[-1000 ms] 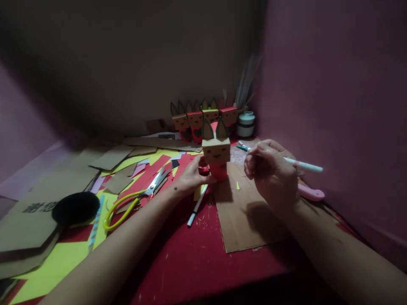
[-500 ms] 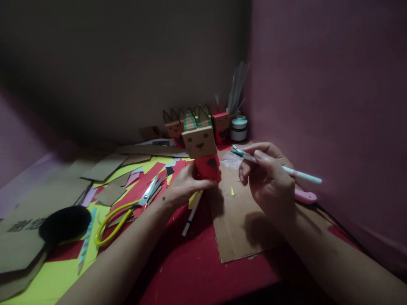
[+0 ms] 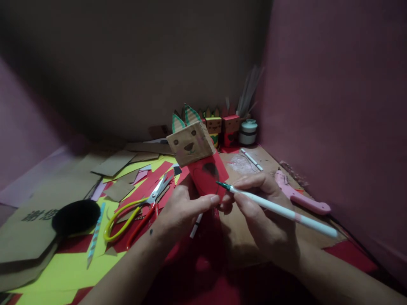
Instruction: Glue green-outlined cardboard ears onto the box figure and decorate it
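Observation:
A cardboard animal figure (image 3: 192, 144) with a drawn face, green-edged ears and a red paper body is tilted to the left in my left hand (image 3: 187, 205). The thumb presses the lower front of the body, the fingers behind it. On the red body a heart outline is partly filled with dark colour. My right hand (image 3: 263, 212) pinches a white marker (image 3: 280, 209) with a green tip. That tip meets or nearly meets the lower edge of the heart; contact is hard to tell. Some right fingertips are close to the figure's base.
Scissors (image 3: 154, 195) with yellow and red handles lie left among paper scraps, near a striped pencil (image 3: 95, 237) and a black round object (image 3: 76, 217). Similar figures (image 3: 230, 127) and a white jar (image 3: 248, 132) stand behind. A pink glue gun (image 3: 295, 195) and another marker (image 3: 252, 159) rest at right.
The figure has come nearer and tilted left in my left hand. My right hand has brought the marker's green tip to the red body. A second marker now lies on the cardboard.

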Action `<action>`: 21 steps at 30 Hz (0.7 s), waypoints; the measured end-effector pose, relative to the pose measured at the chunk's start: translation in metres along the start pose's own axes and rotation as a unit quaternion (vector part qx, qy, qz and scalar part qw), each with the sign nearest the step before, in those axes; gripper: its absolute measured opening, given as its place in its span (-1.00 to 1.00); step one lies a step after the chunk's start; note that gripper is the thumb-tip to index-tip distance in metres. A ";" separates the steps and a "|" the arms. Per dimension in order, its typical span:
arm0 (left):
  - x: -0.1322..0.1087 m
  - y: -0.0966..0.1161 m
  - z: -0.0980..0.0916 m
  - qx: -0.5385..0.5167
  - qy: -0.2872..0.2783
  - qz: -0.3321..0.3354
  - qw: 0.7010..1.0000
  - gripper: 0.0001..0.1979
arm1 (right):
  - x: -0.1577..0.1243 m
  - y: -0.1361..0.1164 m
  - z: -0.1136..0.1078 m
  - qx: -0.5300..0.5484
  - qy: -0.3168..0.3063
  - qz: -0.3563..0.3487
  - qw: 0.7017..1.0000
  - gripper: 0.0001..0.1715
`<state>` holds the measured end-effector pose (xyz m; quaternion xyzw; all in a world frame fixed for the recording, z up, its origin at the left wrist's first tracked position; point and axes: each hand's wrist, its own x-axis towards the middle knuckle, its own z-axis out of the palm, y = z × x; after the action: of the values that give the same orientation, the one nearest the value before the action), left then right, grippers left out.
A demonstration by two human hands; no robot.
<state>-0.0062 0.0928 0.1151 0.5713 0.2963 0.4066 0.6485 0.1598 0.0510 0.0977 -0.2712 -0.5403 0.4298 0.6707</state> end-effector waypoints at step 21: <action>0.001 -0.003 0.006 -0.018 -0.004 0.014 1.000 -0.86 | 0.010 -0.002 0.001 -0.084 0.025 -0.014 0.996 -0.93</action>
<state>-0.0001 0.0902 0.1131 0.5650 0.2782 0.4192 0.6539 0.1604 0.0581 0.1045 -0.3293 -0.5616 0.3666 0.6646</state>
